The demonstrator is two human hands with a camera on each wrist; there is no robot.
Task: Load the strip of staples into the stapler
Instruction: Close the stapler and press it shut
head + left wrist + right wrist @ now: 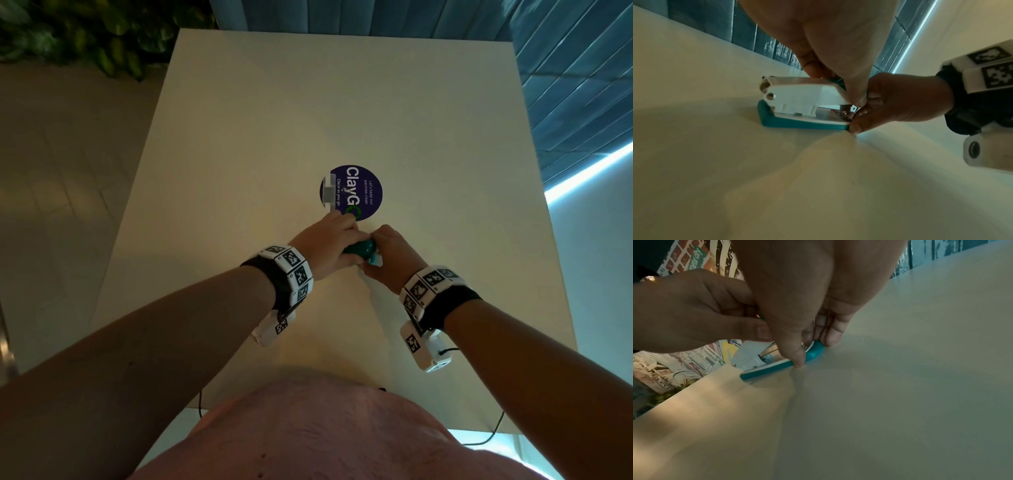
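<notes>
On the pale worktop (308,102), seen from the head, the left hand (325,245) curls over the teal stapler (359,249) while the right hand (394,257) pinches its near end; a metal strip of staples (329,192) lies on the round blue sticker (359,192) just beyond. From the left wrist, left fingers (813,68) grip the white top, right fingers (857,128) hold the base tip. From the right wrist, the thumb (797,356) and fingertips (830,337) pinch the teal base.

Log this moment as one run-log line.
left hand: grips stapler top | right hand: pinches front end | stapler: on table | staples: unseen
</notes>
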